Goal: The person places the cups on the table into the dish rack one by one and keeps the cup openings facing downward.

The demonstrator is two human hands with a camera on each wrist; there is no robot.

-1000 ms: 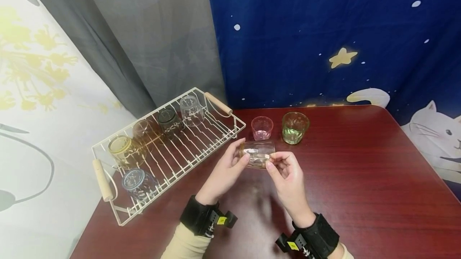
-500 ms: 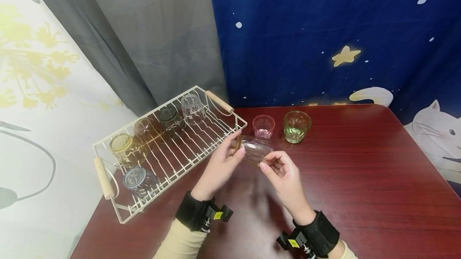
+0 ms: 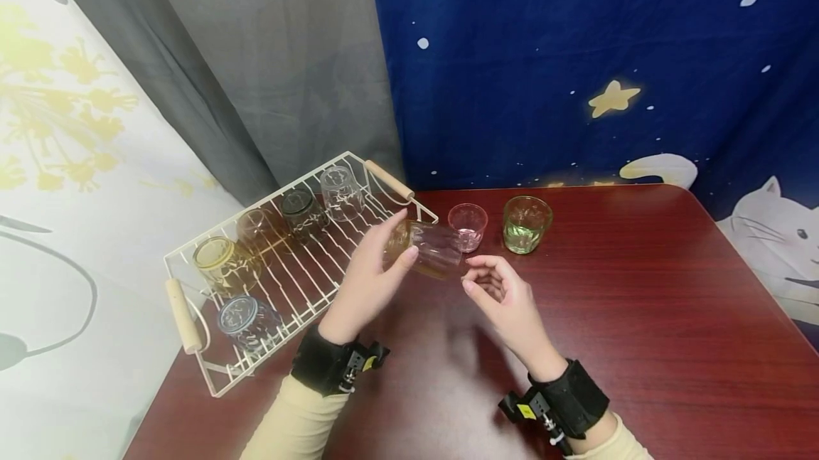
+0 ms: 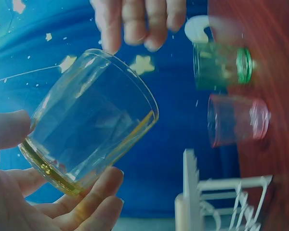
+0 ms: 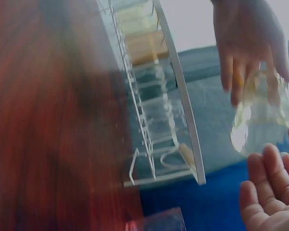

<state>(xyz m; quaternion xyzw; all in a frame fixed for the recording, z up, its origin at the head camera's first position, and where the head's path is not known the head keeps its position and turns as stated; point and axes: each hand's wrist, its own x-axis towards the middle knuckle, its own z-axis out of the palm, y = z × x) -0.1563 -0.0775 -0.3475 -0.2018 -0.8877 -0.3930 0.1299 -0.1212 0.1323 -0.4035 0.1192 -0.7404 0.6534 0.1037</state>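
Observation:
A clear drinking glass with a yellow base (image 4: 91,125) lies tilted in the air, held by my left hand (image 3: 367,275) near its base, fingers and thumb around it. Its wide rim points toward my right hand (image 3: 508,311), whose fingers are loosely bent with a small gap between them and the glass. In the right wrist view those fingertips (image 5: 271,153) lie just below the rim. Behind the held glass, a pink glass (image 3: 468,229) and a larger green glass (image 3: 526,225) stand upright on the table.
A white wire rack (image 5: 182,91) with wooden handles (image 3: 183,318) stands at the left. Upside-down glasses sit in it: yellow (image 3: 220,264), brown (image 3: 262,236), dark grey (image 3: 302,215), clear (image 3: 342,193) and blue (image 3: 246,325). Curtains hang behind the red-brown table (image 3: 640,303).
My left hand has carried the glass left and slightly up toward the rack, tilting it. My right hand has let go of the rim and stays near its former place.

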